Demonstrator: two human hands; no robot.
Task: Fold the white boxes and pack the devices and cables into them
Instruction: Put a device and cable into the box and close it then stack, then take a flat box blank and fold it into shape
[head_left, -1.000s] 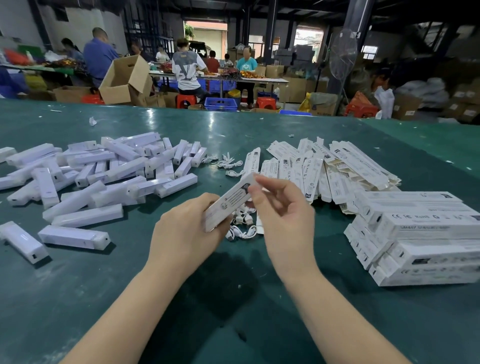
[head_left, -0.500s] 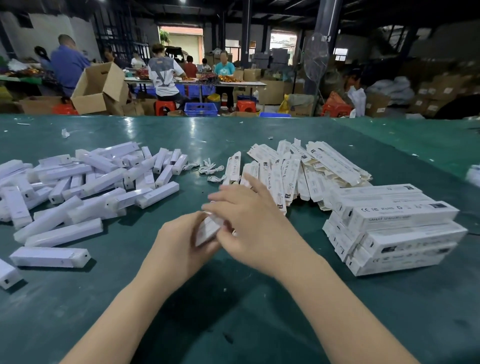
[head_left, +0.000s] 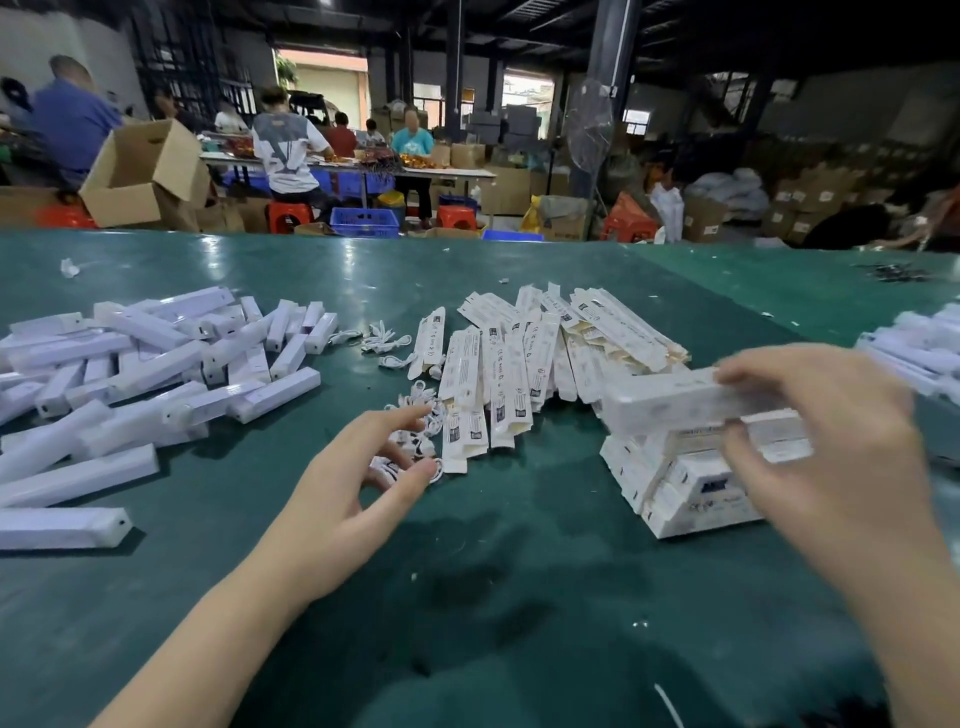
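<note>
Fingers (head_left: 748, 370) of the right hand (head_left: 852, 457) curl over the far edge of a folded white box (head_left: 670, 400), with the thumb pinching its near side, holding it lengthwise on top of the stack of packed boxes (head_left: 680, 483) at the right of the green table (head_left: 519, 571); motion blur softens the hand and the box's printing. Nearer the middle, the left hand (head_left: 343, 499) hovers low with its fingers spread and loosely bent, gripping nothing, its fingertips just over a small scatter of coiled white cables (head_left: 410, 447) lying on the table. Behind the cables, a fanned heap of flat, unfolded boxes (head_left: 540, 358) leans against itself, printed faces up, reaching back toward the stack. To the left, a loose pile of long white devices (head_left: 156, 364) sprawls across the tabletop, with one device (head_left: 62, 527) lying apart at the near left edge. More white items (head_left: 919, 348) show at the far right edge, too blurred to tell what they are. Beyond the table, workers (head_left: 285, 150) sit on red stools at another bench, beside an open cardboard carton (head_left: 140, 171), a blue crate (head_left: 363, 221) and a standing fan (head_left: 589, 127), with more cartons stacked along the dim right wall.
</note>
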